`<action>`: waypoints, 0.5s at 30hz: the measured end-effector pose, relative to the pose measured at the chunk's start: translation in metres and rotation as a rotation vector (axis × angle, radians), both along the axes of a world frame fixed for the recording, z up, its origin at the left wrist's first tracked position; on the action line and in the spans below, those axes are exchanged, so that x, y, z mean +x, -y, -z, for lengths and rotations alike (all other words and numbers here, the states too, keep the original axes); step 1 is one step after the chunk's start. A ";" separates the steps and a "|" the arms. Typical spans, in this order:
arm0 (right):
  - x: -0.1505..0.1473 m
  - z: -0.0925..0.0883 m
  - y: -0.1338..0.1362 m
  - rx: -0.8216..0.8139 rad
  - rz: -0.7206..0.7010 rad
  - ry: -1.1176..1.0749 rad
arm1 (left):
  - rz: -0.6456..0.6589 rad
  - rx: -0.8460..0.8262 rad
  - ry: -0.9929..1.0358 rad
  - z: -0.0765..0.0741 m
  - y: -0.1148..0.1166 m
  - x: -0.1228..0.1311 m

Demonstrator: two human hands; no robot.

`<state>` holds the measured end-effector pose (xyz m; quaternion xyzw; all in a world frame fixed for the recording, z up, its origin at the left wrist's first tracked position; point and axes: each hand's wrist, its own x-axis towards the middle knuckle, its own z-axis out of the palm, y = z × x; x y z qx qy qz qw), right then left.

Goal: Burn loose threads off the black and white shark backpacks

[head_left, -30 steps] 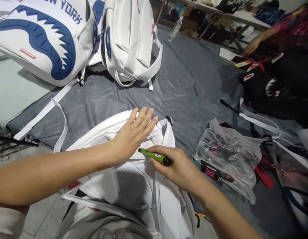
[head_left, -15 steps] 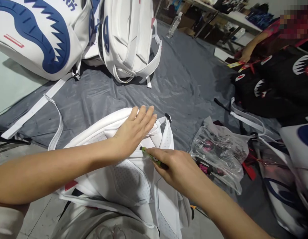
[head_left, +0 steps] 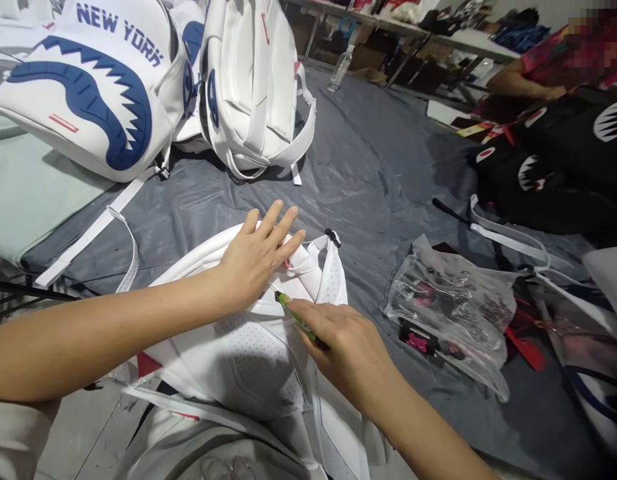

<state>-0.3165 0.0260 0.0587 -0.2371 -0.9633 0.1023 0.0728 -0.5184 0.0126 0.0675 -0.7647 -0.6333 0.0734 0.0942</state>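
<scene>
A white backpack [head_left: 258, 353] with dotted mesh padding lies at the table's near edge. My left hand [head_left: 256, 257] rests flat on its upper part, fingers spread. In my right hand [head_left: 333, 333] is a green and black pen-like tool [head_left: 298, 320], gripped just right of the left wrist. The tool's thin tip points up and left at the white fabric, close to my left palm. Whether the tip touches the fabric is hard to tell.
White backpacks [head_left: 253, 87] stand at the back left. A clear plastic bag [head_left: 448, 307] of small items lies right, near black bags [head_left: 553, 167]. Across the table, a person's arm [head_left: 523, 83] rests behind them. A bottle [head_left: 341, 69] stands at the far edge.
My left hand has shifted slightly left, fingers spread wider. The tool has moved slightly left and its thin tip now shows. The other person's hand has drawn back from the yellow tag.
</scene>
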 end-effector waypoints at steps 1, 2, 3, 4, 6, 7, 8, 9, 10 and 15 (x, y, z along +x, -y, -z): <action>0.001 0.000 0.000 -0.015 -0.007 -0.026 | -0.028 -0.002 0.000 0.000 0.000 -0.001; 0.001 0.001 -0.001 -0.047 -0.016 -0.050 | -0.047 -0.005 0.002 0.000 -0.001 -0.002; 0.000 0.001 -0.003 -0.088 -0.024 -0.068 | -0.058 -0.008 0.006 0.000 -0.003 -0.003; -0.001 0.001 -0.005 -0.130 -0.029 -0.072 | -0.058 -0.011 0.010 0.001 -0.005 -0.004; -0.005 0.001 -0.009 -0.178 -0.034 -0.036 | -0.040 -0.014 0.010 0.003 -0.008 -0.006; -0.008 0.000 -0.010 -0.179 -0.031 -0.003 | -0.028 -0.018 0.006 0.003 -0.008 -0.008; -0.010 0.000 -0.011 -0.170 -0.026 0.031 | -0.021 -0.022 0.000 0.002 -0.009 -0.009; -0.012 0.000 -0.011 -0.157 -0.023 0.055 | -0.016 -0.025 -0.007 0.002 -0.009 -0.011; -0.014 0.001 -0.011 -0.150 -0.021 0.064 | -0.010 -0.027 -0.012 0.001 -0.008 -0.012; -0.019 0.008 -0.009 -0.165 -0.063 -0.067 | 0.004 -0.024 0.010 -0.002 -0.002 -0.015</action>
